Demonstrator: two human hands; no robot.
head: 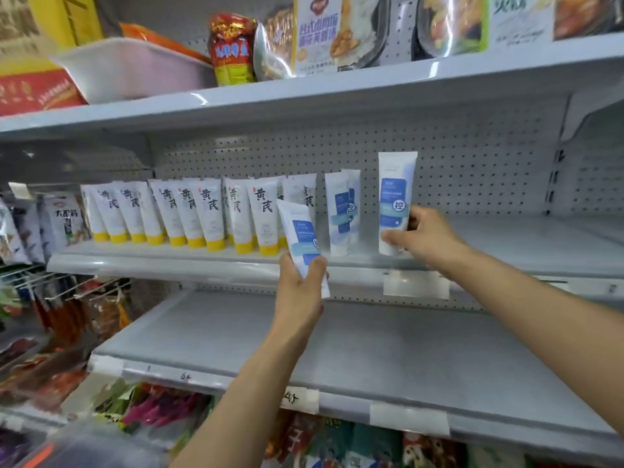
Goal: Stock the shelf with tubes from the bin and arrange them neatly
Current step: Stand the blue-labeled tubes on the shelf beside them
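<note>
My left hand [300, 292] grips a white tube with a blue label [301, 231] by its lower end, held upright just in front of the middle shelf [169, 261]. My right hand [422, 236] holds another white and blue tube [395, 201] upright on that shelf, thumb across its lower front. Between them a pair of blue-label tubes [342, 211] stands on the shelf. To the left, a row of several white tubes with yellow caps [209, 214] stands cap down. The bin is not clearly in view.
The middle shelf's right part [540, 244] holds nothing. The shelf below [371, 349] is bare. Food packets [337, 35] and a pale tray [135, 69] sit on the top shelf. Snack bags [64, 217] hang at the left, more packets at the bottom.
</note>
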